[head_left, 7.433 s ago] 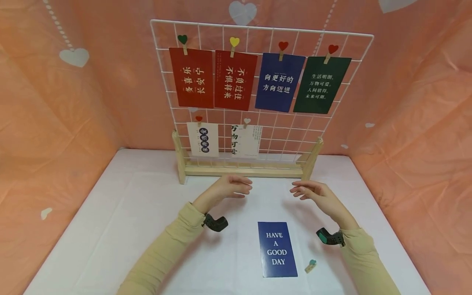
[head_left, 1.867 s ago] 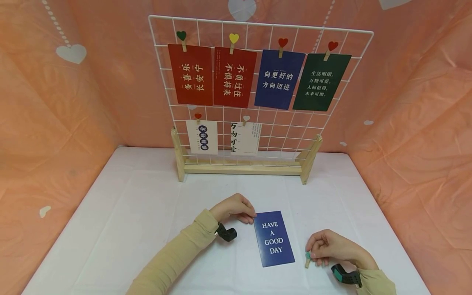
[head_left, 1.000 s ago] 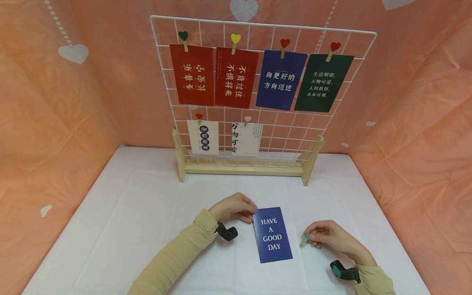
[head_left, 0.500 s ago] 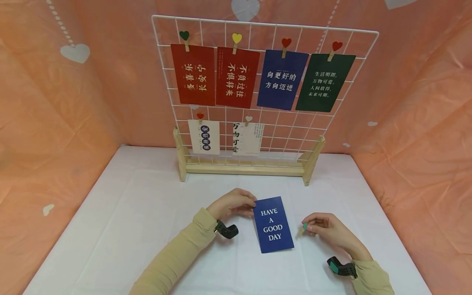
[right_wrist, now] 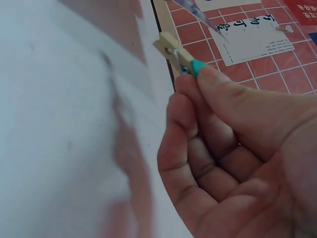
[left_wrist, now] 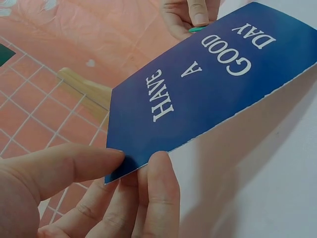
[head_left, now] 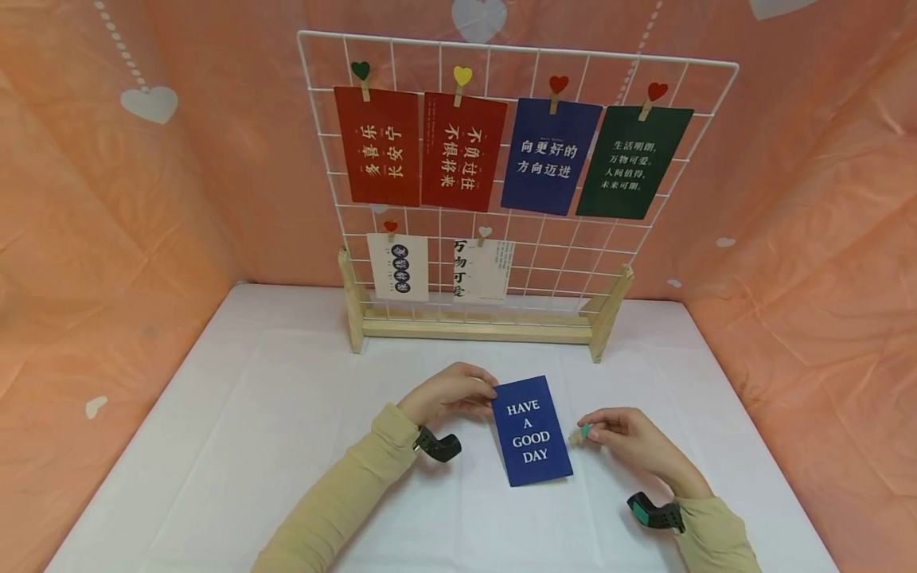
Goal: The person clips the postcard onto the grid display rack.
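Observation:
In the head view my left hand point(head_left: 450, 391) pinches the upper left corner of a blue card point(head_left: 532, 431) lettered HAVE A GOOD DAY. The left wrist view shows the thumb over that corner and fingers beneath, with the card point(left_wrist: 198, 84) raised off the white tabletop and tilted. To the right of the card, my right hand point(head_left: 634, 439) holds a small wooden clothespin point(head_left: 579, 434) with a teal end. Seen from the right wrist, thumb and index finger pinch the clothespin point(right_wrist: 177, 55) by its teal end, its wooden tip pointing away from the hand.
Behind the hands stands a white wire grid point(head_left: 566, 263) on a wooden stand point(head_left: 476, 328). Heart-topped clips hold red cards point(head_left: 378, 163), a blue card point(head_left: 550, 191), a green card point(head_left: 634, 203) and white cards point(head_left: 494, 274) on it. Orange cloth point(head_left: 129, 239) surrounds the white tabletop point(head_left: 236, 398).
Both hands first hovered with nothing held. The left then took the card's corner and the right took the clothespin from the table. Card and clothespin have since risen and moved toward the grid.

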{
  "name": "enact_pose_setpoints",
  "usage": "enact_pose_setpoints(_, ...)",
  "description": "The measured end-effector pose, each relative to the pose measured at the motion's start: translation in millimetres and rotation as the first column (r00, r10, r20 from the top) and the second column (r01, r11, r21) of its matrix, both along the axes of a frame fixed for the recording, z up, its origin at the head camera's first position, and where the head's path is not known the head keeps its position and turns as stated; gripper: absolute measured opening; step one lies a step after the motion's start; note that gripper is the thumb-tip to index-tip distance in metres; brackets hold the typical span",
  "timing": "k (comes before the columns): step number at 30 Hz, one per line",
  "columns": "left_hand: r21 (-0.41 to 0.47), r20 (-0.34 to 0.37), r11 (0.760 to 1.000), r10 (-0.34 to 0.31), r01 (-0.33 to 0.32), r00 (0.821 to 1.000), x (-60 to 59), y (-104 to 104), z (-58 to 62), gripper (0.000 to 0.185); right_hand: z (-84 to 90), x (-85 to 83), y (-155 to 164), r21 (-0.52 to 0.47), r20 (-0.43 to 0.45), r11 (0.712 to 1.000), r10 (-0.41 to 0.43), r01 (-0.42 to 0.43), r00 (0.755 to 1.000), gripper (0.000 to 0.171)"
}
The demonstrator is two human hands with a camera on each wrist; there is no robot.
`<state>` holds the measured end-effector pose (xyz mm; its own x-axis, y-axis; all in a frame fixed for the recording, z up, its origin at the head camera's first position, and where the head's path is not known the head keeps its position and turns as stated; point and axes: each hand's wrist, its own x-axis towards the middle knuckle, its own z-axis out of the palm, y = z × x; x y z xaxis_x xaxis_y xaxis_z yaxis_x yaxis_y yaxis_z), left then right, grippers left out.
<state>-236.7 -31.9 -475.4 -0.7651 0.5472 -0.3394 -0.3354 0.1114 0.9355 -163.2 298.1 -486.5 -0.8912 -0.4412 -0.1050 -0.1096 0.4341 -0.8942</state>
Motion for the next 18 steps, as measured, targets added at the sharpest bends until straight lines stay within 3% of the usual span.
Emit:
enact_pose_setpoints(7, -0.005, -0.011, 1.000, 0.005, -0.005, 1.000, -2.9, -2, 1.0, 0.018, 0.2, -6.8, -3, -0.068, -0.055, 0.998, 0.002, -0.006, 0.998, 0.024)
enact_pose_setpoints(18, -0.007, -0.059, 1.000, 0.029, -0.030, 0.998, -7.2, -4, 6.1, 0.021, 1.4, -15.5, -6, -0.116, -0.058, 0.993, 0.004, -0.011, 0.998, 0.021)
